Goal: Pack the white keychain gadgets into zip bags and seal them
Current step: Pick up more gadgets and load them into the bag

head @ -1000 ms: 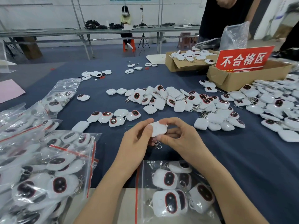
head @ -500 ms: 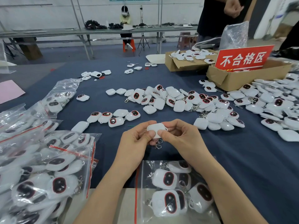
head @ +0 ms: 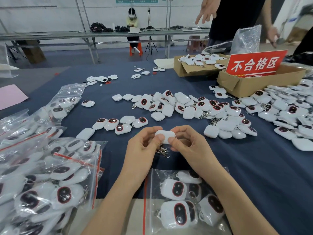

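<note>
Both hands hold one white keychain gadget (head: pixel 165 135) just above the blue tablecloth (head: pixel 237 167). My left hand (head: pixel 142 148) pinches its left end and my right hand (head: pixel 188 145) pinches its right end. Its metal clasp (head: pixel 163 151) dangles below my fingers. Under my forearms lies a zip bag (head: pixel 183 200) with several gadgets inside, its red-lined mouth to the left. Loose gadgets (head: pixel 179 106) are spread across the middle of the table.
Filled zip bags (head: pixel 44 175) pile up at the left. A larger heap of gadgets (head: pixel 288 114) lies at the right. Two cardboard boxes (head: pixel 254 83) with a red sign (head: pixel 255 62) stand at the back right, where another person's hands (head: pixel 206 11) hover.
The gadget has been turned between my fingers and held slightly higher. The standing person's hand at the back has opened and moved lower.
</note>
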